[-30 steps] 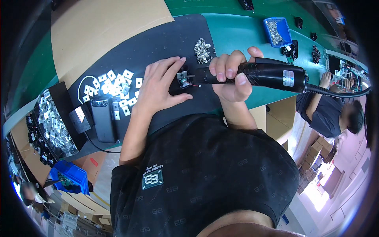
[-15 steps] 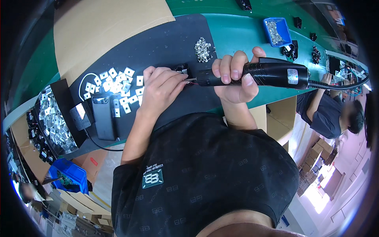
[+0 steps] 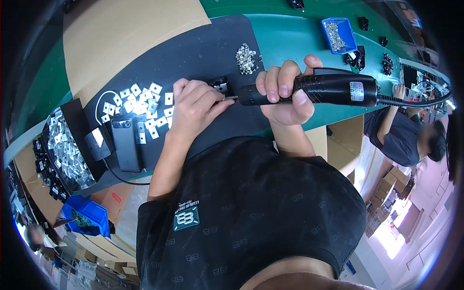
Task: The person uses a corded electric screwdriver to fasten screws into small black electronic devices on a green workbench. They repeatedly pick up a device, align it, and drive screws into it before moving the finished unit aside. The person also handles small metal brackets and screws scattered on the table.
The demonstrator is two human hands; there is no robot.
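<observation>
A black corded electric screwdriver (image 3: pixel 333 92) lies sideways in my right hand (image 3: pixel 287 94), fingers wrapped round its body and its bit pointing left. At the tip of that bit, the thumb and fingers of my left hand (image 3: pixel 195 106) are pinched together; what small thing they hold there is hidden. Just beyond those fingertips a small black part with a silver metal plate (image 3: pixel 221 87) rests on the dark mat (image 3: pixel 193 63). Small silver screw-like pieces (image 3: pixel 246 59) are heaped farther off. Left of my left hand lie several loose silver plates with holes (image 3: pixel 145 104).
At the left stand a black box of metal plates (image 3: pixel 72 150), a dark phone (image 3: pixel 126 145) and a black adapter (image 3: pixel 98 142) with a cable. A blue tray of small metal pieces (image 3: pixel 338 36) sits far right. Cardboard (image 3: pixel 130 34) covers the back left. Another person (image 3: pixel 403 137) is at the right.
My left hand has shifted slightly, so more of the black part and its silver plate shows. The screwdriver stays nearly in place in my right hand.
</observation>
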